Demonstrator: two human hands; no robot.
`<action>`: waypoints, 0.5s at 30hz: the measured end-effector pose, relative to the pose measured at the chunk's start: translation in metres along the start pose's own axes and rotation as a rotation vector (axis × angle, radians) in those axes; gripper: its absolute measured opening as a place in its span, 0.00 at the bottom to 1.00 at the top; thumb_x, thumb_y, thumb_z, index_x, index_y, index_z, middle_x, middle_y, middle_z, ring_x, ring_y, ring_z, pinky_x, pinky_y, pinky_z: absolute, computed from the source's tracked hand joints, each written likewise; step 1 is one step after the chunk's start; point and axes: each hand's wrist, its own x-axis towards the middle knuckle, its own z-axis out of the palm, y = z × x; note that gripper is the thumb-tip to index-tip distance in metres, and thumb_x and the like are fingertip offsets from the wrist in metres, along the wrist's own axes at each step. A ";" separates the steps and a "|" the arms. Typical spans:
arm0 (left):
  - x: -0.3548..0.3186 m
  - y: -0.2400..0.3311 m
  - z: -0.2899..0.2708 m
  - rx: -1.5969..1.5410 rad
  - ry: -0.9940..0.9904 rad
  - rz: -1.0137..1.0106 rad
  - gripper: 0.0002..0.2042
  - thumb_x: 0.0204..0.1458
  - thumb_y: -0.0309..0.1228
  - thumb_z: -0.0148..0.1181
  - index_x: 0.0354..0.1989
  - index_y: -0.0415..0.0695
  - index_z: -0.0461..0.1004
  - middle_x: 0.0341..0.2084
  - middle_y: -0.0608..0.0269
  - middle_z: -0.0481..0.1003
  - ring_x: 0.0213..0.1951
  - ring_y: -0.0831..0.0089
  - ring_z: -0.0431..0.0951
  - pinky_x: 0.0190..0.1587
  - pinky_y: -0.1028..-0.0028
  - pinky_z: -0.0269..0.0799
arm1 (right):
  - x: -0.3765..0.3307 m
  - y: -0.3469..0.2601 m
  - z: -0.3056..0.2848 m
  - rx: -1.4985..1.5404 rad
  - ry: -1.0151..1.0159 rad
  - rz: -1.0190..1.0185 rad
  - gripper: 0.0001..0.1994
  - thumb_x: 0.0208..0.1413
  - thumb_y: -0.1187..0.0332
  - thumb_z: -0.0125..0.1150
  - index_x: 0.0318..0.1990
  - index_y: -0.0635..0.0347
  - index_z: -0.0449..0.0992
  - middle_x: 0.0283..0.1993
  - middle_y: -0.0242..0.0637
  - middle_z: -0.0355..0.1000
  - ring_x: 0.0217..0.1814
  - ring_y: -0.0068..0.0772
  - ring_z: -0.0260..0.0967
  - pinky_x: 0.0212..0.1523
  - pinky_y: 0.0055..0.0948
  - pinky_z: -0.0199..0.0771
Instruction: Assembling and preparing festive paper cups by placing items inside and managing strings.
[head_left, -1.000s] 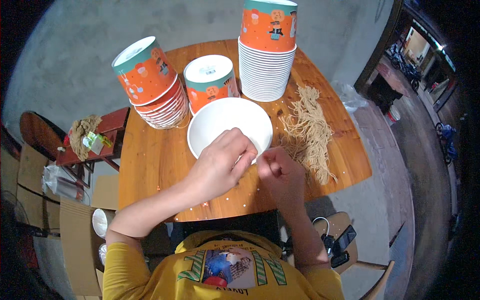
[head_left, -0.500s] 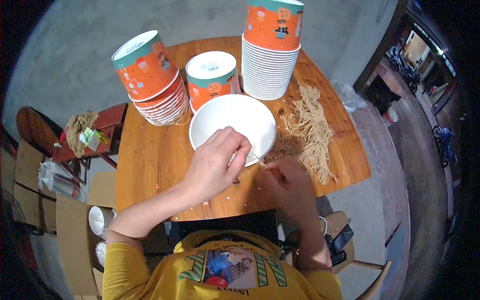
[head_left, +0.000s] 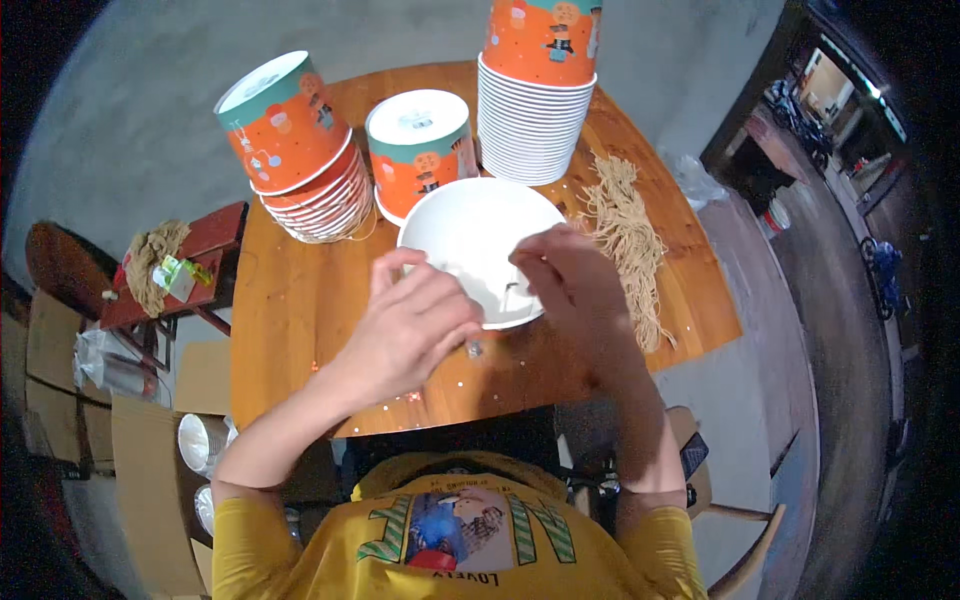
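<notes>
In front of me a round white bowl, plain inside, sits on the wooden table. My left hand is curled around its near left rim, fingertips at the edge. My right hand hovers over the bowl's right side in shadow, fingertips pinched together; what they hold, if anything, I cannot make out. A small dark mark shows inside the bowl below those fingers. To the right lies a loose bundle of tan strings.
Upside-down orange and green paper buckets stand behind: a left stack with strings around its rims, a single bucket, and a tall right stack. At far left, a red bench carries another tan bundle. White tubs sit in a cardboard box.
My hands have moved apart; the thin string stretched between them no longer shows. My left hand has come to the rim, my right hand has risen over the bowl, and the bowl has shifted slightly right.
</notes>
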 end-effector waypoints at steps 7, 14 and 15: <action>0.002 0.007 0.007 -0.257 0.120 -0.301 0.05 0.51 0.32 0.58 0.30 0.45 0.72 0.22 0.70 0.69 0.32 0.75 0.70 0.55 0.66 0.51 | 0.001 -0.014 0.014 0.077 -0.048 0.042 0.04 0.57 0.69 0.53 0.36 0.57 0.71 0.25 0.41 0.69 0.27 0.34 0.70 0.28 0.33 0.69; 0.003 0.007 0.024 -0.334 0.234 -0.414 0.02 0.46 0.26 0.57 0.25 0.47 0.70 0.22 0.70 0.70 0.32 0.74 0.71 0.55 0.66 0.51 | -0.005 -0.015 0.025 -0.022 0.030 0.113 0.07 0.60 0.64 0.49 0.38 0.54 0.70 0.24 0.44 0.72 0.27 0.48 0.73 0.29 0.42 0.72; 0.001 0.008 0.023 -0.325 0.175 -0.341 0.03 0.46 0.26 0.57 0.25 0.47 0.69 0.22 0.69 0.70 0.32 0.73 0.71 0.55 0.65 0.51 | -0.004 -0.014 0.027 -0.074 0.110 0.207 0.10 0.60 0.60 0.48 0.38 0.55 0.70 0.22 0.43 0.71 0.25 0.46 0.73 0.29 0.41 0.71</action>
